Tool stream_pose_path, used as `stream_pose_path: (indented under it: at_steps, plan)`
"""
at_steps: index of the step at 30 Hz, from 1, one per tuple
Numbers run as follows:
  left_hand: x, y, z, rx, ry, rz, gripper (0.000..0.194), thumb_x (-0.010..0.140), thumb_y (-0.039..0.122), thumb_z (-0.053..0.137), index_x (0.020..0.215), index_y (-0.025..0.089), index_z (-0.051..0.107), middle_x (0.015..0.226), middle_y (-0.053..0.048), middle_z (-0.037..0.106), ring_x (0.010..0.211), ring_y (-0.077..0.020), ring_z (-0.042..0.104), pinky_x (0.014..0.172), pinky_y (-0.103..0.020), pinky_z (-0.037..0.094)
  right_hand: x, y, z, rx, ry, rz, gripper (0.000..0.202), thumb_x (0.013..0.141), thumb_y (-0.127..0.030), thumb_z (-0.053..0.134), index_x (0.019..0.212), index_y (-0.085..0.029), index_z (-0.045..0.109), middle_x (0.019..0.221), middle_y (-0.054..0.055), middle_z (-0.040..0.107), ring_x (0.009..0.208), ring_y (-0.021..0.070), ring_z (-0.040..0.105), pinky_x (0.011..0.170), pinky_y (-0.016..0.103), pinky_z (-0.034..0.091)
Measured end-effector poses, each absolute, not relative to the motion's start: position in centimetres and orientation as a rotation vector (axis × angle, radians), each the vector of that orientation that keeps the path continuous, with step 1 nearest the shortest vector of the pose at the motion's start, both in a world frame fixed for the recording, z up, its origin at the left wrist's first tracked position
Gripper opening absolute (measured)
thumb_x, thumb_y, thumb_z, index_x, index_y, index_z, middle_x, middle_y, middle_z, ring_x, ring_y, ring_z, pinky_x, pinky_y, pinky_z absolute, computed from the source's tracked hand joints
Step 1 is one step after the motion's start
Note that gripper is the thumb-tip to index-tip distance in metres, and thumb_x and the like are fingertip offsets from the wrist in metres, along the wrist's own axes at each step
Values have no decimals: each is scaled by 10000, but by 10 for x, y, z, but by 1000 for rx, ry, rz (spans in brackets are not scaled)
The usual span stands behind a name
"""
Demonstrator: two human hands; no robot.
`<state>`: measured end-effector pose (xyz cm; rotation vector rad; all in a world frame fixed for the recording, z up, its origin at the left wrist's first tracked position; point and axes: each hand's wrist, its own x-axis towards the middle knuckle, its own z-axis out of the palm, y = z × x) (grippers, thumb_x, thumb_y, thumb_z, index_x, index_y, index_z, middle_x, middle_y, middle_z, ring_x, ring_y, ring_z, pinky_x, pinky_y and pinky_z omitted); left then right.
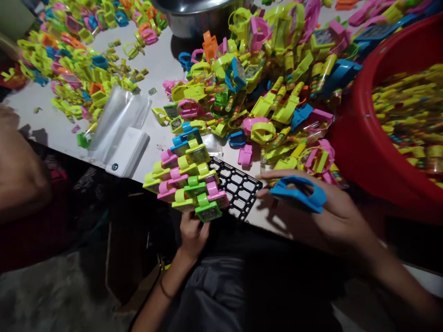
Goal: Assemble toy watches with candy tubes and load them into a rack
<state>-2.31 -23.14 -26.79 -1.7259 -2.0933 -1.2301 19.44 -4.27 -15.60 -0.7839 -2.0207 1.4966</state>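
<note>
Several toy watches in yellow, pink, green and blue [194, 186] sit in close rows on the left part of a black plastic grid tray [238, 186]. The bare right part of that tray shows its open cells. At the tray's near edge, my left hand [194, 233] is closed below the rows, its fingertips partly hidden. My right hand [337, 207] carries a blue toy watch [299, 193] just right of the tray, with fingers stretched toward the tray's right corner. A big heap of toy watches with candy tubes [256, 97] lies behind the tray.
On the right stands a red tub [367, 120] of candy-filled tubes. A metal bowl [204, 18] is at the back. Another watch heap [83, 69], a clear plastic bag [119, 108] and a white box [128, 152] lie left. Another person's arm [20, 166] is at far left.
</note>
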Motion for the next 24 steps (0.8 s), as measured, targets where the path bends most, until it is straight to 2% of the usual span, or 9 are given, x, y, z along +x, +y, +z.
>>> stream_pose_path:
  at_steps: [2,3,6,9,11,14,17,20,24]
  plan:
    - [-23,-229,-267,-1735,-2099,-1228,103,983,157,658,891,138,700,944,-39,709,853,-165,697,730,-293,580,186,-62,-164,-876,-1651,1940,300,1049,-340,587,1325,-267,678,1092,112,798,808,253,773,703,373,632]
    - [-22,-227,-267,-1741,-2099,-1228,93,980,155,658,900,141,704,944,-39,708,858,-170,698,735,-296,579,180,-71,-170,-934,-1561,2017,295,1023,-339,645,1302,-252,681,1059,104,796,804,237,767,717,353,634]
    - [-22,-224,-267,-1753,-2092,-1229,76,978,153,654,923,148,706,927,-41,708,869,-183,701,751,-306,577,164,-88,-189,-992,-1557,2009,141,944,-312,763,1037,-223,707,987,61,772,743,177,733,690,284,610]
    - [-21,-224,-267,-1766,-2087,-1226,69,987,167,637,947,156,692,918,-50,724,883,-198,710,769,-321,578,154,-93,-199,-924,-1659,1983,123,911,-263,776,873,-213,670,969,44,753,715,163,708,670,270,583]
    - [-20,-225,-268,-1785,-2079,-1225,65,983,167,628,952,170,684,871,-43,736,840,-200,715,762,-327,575,153,-91,-198,-898,-1755,1936,57,915,-199,753,909,-217,700,985,48,747,812,187,717,731,280,571]
    - [-19,-225,-268,-1807,-2071,-1234,74,950,135,632,958,195,675,798,-27,745,747,-197,715,725,-325,566,155,-87,-193,-849,-1895,1848,78,930,-154,735,930,-231,749,1035,63,732,930,207,709,825,295,553]
    - [-18,-226,-269,-1813,-2072,-1253,105,928,115,631,975,202,668,781,-27,754,725,-205,727,706,-327,560,158,-86,-194,-828,-1880,1861,49,941,-197,758,931,-243,772,1082,71,714,925,202,725,789,280,590]
    - [-17,-226,-272,-1832,-2067,-1274,122,920,104,620,982,202,659,755,-19,750,697,-205,727,712,-331,565,160,-89,-203,-865,-1788,1876,77,940,-231,784,1008,-256,758,991,42,724,779,175,738,662,246,615]
    - [-17,-229,-278,-1843,-2066,-1289,195,885,66,604,1002,208,669,751,-19,753,678,-212,722,730,-348,572,163,-90,-206,-866,-1851,1770,119,916,-197,816,994,-240,738,1013,59,767,920,216,773,799,284,636]
